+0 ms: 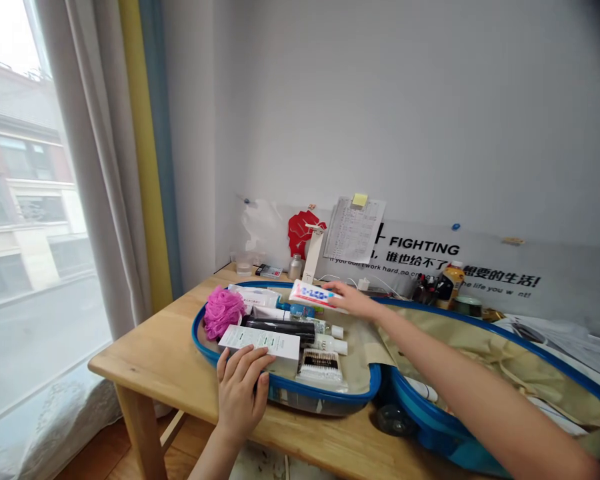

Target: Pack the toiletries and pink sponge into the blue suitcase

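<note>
My right hand (354, 301) is closed on the end of a white toothpaste tube (310, 292) with red and blue print, held above the left half of an open suitcase (325, 398). My left hand (243, 387) lies with its fingers stretched over the near edge of a white box (267, 343) in that half. Beside the box are a pink bath puff (223, 312), a dark tube-like item (280, 327), small bottles with white caps (330, 343) and a pack of cotton swabs (321, 365). What lies under the tube is partly hidden.
The suitcase's other half (480, 347), beige inside, spreads to the right, partly behind my forearm. A wooden table (155, 347) carries it. At the back stand a white lamp (313, 257), a bottle (450, 283) and pens (425, 290). A curtain (105, 133) hangs left.
</note>
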A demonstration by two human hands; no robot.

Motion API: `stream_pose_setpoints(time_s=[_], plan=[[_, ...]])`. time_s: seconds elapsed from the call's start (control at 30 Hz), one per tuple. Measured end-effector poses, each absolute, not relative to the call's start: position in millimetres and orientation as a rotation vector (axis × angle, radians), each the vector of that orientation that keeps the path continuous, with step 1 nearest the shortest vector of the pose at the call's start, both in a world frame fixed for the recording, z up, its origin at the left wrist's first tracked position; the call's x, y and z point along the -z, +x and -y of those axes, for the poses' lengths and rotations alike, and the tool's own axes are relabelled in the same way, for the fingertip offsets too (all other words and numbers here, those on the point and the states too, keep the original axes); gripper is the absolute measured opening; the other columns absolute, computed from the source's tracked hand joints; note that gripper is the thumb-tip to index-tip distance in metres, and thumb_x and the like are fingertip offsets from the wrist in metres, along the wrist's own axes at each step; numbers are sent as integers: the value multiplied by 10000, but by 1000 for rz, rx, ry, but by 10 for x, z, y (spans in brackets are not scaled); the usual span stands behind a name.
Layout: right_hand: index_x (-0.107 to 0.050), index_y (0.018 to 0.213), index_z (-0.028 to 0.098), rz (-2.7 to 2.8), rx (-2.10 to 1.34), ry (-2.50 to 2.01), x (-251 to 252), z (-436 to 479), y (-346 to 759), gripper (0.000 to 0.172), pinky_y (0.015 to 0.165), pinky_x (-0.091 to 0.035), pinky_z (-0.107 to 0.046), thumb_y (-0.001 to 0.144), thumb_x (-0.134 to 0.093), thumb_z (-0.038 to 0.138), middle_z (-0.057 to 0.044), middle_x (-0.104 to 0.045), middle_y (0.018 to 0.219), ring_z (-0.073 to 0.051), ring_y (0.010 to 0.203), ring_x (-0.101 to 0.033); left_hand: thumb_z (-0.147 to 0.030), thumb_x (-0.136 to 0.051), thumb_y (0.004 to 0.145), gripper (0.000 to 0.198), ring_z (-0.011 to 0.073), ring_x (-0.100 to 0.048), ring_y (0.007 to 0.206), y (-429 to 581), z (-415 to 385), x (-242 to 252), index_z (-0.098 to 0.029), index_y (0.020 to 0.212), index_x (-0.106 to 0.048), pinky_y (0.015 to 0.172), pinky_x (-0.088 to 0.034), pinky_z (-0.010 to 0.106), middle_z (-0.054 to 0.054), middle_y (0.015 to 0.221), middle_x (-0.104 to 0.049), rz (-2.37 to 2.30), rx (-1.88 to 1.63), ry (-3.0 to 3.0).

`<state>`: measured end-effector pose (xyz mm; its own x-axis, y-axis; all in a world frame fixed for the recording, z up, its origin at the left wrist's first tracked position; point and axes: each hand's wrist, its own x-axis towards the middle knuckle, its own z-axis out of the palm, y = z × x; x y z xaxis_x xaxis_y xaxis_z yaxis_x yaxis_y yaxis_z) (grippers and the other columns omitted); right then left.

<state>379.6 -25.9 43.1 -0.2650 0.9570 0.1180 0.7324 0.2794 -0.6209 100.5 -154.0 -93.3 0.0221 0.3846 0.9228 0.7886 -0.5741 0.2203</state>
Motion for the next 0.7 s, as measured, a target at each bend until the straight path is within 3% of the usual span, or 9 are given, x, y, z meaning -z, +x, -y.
stream_pose_setpoints(time_s=[0.17,0.37,0.57,0.7], plan=[[-544,1216,174,2208,-639,-1413,-136,1,3211,390,891,-506,-419,901,-562,402,-70,-598,1171,-177,1007,-599,-227,-432,908,282,181,-595,1046,924,1484,982,-286,1052,-667,1110,-181,360,-7,1042,-719,1128,1422,-1981],[-574,1176,188,2321,-600,-1324,-44,-84,3127,346,947,-477,-438,909,-547,406,-74,-580,1222,-190,1081,-570,-235,-417,920,283,206,-578,1070,947,1495,991,-263,1047,-669,1110,-186,405,22,1056,-716,1174,1428,-1971],[-573,1203,210,2344,-616,-1295,-212,-4,3251,348,1022,-422,-475,906,-554,390,-78,-528,1326,-217,1188,-516,-233,-421,920,278,204,-573,1070,932,1490,977,-264,1044,-668,1103,-190,399,18,1051,-717,1137,1417,-1962],[-518,1276,209,2189,-588,-1442,-489,22,3756,411,993,-448,-470,918,-528,411,-90,-511,1340,-216,1168,-531,-233,-426,919,269,211,-566,1075,920,1483,982,-257,1042,-664,1104,-188,402,23,1047,-716,1126,1403,-1962]])
